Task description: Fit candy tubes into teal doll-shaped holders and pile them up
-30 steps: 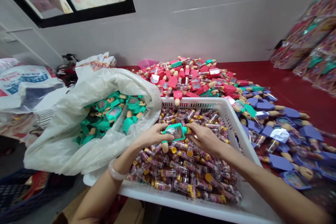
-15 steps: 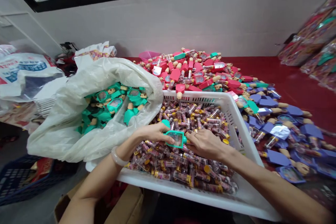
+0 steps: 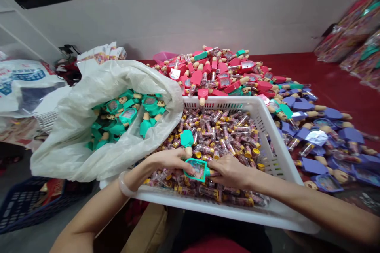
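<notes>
My left hand (image 3: 175, 160) holds a green toy (image 3: 196, 169) with a clear window, thumb on its face, over the white basket. A round green piece with a tan part (image 3: 187, 139) sticks up just beyond my left fingers. At the toy's right end my right hand (image 3: 230, 170) is closed round a small tube with a yellow end, mostly hidden by the fingers and touching the toy. Below both hands, many small clear tubes with yellow caps (image 3: 204, 126) fill the white basket (image 3: 282, 158).
Left of the basket, a whitish sack (image 3: 74, 142) holds green toys (image 3: 127, 114). Red toys (image 3: 197, 77) are heaped behind the basket, purple ones (image 3: 314, 172) on its right. A blue crate (image 3: 18, 205) sits low at left, and bagged goods (image 3: 347, 39) stand at far right.
The view has shifted slightly, so the surroundings sit higher. The green toy is tilted differently and lower relative to the basket, the green and tan piece beyond it shows more, and a tube end shows at my right fingers.
</notes>
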`<state>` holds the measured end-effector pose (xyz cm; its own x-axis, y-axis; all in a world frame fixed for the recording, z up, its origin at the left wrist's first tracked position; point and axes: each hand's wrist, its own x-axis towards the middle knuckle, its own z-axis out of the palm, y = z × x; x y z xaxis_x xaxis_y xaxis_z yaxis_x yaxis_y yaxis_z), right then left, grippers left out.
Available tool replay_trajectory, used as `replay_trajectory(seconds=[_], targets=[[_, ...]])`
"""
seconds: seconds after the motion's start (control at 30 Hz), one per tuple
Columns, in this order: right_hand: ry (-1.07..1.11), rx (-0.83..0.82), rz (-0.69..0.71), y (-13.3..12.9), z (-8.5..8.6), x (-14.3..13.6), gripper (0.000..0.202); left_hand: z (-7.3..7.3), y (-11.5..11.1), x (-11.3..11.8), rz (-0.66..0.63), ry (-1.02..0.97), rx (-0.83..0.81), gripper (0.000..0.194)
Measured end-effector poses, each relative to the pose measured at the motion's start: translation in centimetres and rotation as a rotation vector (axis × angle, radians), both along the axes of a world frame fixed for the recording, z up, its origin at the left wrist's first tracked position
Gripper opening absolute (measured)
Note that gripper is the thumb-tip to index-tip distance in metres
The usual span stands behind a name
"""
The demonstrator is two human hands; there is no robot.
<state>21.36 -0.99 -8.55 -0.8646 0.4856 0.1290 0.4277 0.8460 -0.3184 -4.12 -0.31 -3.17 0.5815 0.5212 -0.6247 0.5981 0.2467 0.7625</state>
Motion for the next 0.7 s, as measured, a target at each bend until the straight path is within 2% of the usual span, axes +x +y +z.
replay_trajectory(seconds=[0.07, 0.13, 0.23, 0.3, 0.37, 0.43, 0.53, 0.6, 0.7], targets=[[0.007, -0.077, -0.104, -0.3, 0.5, -0.2, 0.014, 0.6, -1.0, -0.1, 0.045, -0.022, -0.057, 0.043], [0.008, -0.159, -0.194, -0.3, 1.5, -0.3, 0.021, 1.7, -1.9, -0.1, 0.061, -0.020, 0.016, 0.040], [-0.030, -0.261, -0.223, -0.6, 3.4, -0.4, 0.014, 3.4, -3.4, 0.3, -0.010, 0.091, 0.395, 0.037], [-0.062, -0.266, -0.229, -1.1, 4.2, -0.2, 0.010, 4.0, -4.5, 0.9, -0.093, 0.233, 0.668, 0.035], [-0.087, -0.193, -0.253, -1.9, 4.6, 0.0, 0.010, 3.9, -5.8, 1.6, -0.171, 0.380, 0.873, 0.033], [-0.097, -0.065, -0.277, -2.7, 4.8, 0.3, 0.009, 3.5, -7.0, 2.3, -0.217, 0.467, 1.003, 0.033], [-0.040, 0.161, -0.261, -3.7, 5.5, 0.9, 0.007, 3.7, -8.6, 3.1, -0.166, 0.440, 1.011, 0.038], [0.015, 0.288, -0.203, -4.2, 6.5, 1.4, 0.002, 4.7, -9.5, 3.6, -0.085, 0.348, 0.898, 0.040], [0.040, 0.416, -0.114, -4.9, 8.5, 2.0, 0.010, 6.7, -10.2, 4.5, 0.027, 0.160, 0.665, 0.039]])
